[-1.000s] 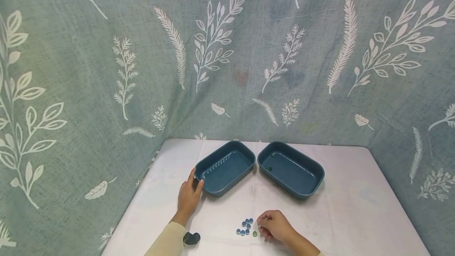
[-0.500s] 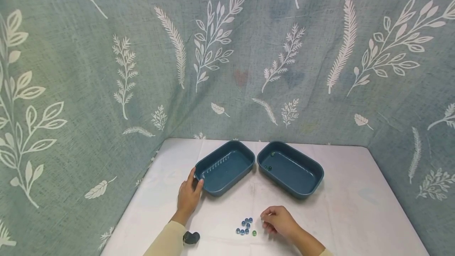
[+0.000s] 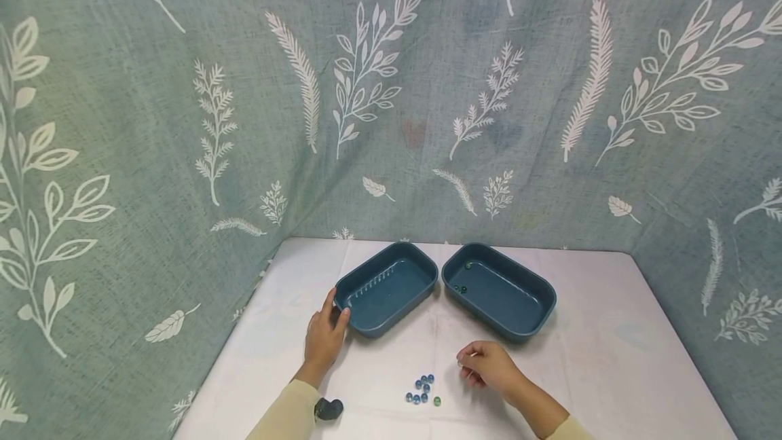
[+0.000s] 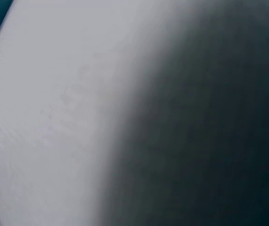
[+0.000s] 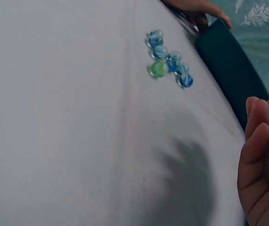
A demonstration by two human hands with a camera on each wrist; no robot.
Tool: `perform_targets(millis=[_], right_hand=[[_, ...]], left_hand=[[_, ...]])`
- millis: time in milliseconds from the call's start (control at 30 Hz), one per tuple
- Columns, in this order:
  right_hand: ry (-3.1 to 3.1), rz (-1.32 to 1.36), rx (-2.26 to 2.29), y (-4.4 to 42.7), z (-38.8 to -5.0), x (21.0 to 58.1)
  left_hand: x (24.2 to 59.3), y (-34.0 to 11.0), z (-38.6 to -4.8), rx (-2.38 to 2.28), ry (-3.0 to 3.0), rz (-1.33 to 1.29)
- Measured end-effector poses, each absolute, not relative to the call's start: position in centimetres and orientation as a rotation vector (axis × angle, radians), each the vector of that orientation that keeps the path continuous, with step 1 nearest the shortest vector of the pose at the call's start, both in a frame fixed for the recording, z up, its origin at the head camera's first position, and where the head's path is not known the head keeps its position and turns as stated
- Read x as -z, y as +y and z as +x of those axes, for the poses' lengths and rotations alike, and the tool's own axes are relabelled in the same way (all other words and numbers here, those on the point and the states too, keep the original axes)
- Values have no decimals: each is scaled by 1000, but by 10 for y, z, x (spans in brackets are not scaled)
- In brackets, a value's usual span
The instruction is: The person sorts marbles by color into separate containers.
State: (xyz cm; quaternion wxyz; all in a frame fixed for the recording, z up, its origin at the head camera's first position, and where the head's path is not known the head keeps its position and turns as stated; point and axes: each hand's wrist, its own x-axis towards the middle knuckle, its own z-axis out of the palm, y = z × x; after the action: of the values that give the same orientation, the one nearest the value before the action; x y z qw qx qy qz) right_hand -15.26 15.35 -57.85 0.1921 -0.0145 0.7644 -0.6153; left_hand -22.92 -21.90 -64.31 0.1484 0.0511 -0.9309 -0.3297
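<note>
In the head view my left hand (image 3: 326, 338) holds the near left corner of the left dark blue tray (image 3: 363, 326), thumb and fingers at its rim. My right hand (image 3: 491, 369) is above the table between the marbles and the right tray. Its thumb and fingertips pinch a small pale, glassy marble (image 3: 460, 363), mostly hidden; its colour cannot be told. Several blue marbles (image 3: 424, 397) lie in a loose cluster on the table, with one green marble (image 3: 436, 401) at their right. The right wrist view shows this cluster and the pinched fingers (image 5: 256, 136).
The right dark blue tray (image 3: 510, 335) stands angled beside the left one and has a few green marbles (image 3: 463, 289) near its left end. A white cloth (image 3: 611, 358) covers the table, with patterned fabric walls (image 3: 391, 121) around. The left wrist view is mostly dark blur.
My right hand has moved away from the marble cluster, rightward and up toward the right tray, keeping its pinch. My left hand and both trays have stayed in place.
</note>
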Motion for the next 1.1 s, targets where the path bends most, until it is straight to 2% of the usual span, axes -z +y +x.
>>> perform_targets(millis=[333, 1100], right_hand=[[2153, -92, 1740, 169, -163, 572], [2262, 12, 1775, 190, -188, 549]], left_hand=[[642, -218, -229, 940, -2655, 129], [641, -220, -228, 952, -2663, 123]])
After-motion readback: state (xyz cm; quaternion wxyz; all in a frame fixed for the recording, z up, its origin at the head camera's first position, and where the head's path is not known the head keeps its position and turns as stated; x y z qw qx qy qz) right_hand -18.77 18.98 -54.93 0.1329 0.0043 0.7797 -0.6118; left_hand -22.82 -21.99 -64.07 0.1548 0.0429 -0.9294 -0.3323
